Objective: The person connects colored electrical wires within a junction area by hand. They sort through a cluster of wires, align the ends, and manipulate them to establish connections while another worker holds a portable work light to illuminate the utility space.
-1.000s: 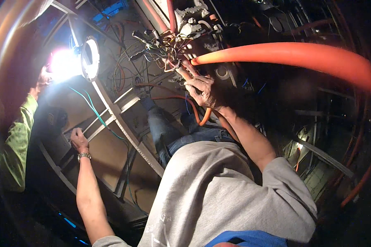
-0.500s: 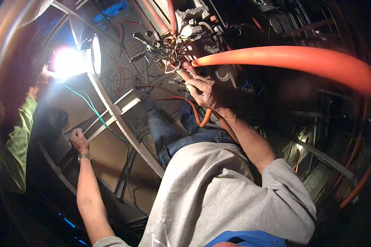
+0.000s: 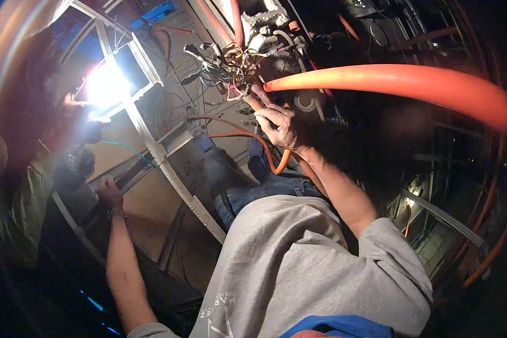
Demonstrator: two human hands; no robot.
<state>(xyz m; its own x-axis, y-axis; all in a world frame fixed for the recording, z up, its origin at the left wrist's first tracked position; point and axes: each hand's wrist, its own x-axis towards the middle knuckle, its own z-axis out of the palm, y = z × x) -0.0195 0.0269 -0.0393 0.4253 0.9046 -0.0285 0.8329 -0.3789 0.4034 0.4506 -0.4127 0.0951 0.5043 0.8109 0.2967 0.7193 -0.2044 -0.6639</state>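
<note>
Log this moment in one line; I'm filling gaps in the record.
left hand: gripping metal frame bar | right hand: at wire bundle | orange conduit: beside right hand

This is a building under construction, an unfinished ceiling or wall space. Bare metal framing [image 3: 169, 174] crosses the view, orange conduit [image 3: 400, 84] snakes through it, loose wires [image 3: 225, 65] spill from an opening, and a bright work lamp [image 3: 104, 84] lights the dark.
</note>
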